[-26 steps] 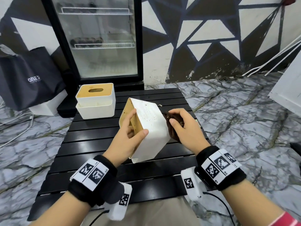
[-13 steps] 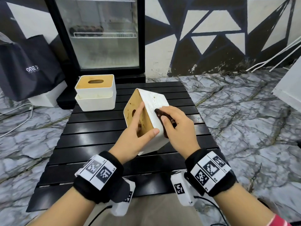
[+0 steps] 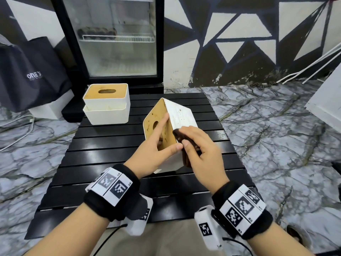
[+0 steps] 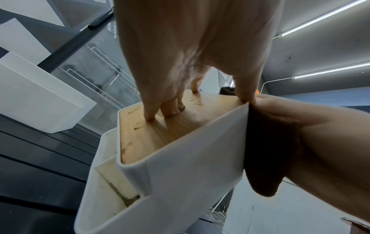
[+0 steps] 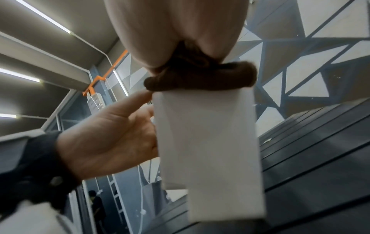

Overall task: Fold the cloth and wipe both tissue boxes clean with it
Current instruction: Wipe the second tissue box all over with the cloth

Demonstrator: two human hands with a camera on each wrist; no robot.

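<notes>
Here the left hand (image 3: 154, 155) grasps the tilted tissue box (image 3: 181, 115) above the black slatted table (image 3: 103, 163), thumb along the near white edge and fingers on the wooden lid, some reaching into its slot. The right hand (image 3: 203, 154) clutches the folded brown cloth (image 3: 184, 140) and presses it against the box's white side, just beside the left thumb. The second tissue box (image 3: 106, 104) stands upright at the table's far left corner, well apart from both hands.
</notes>
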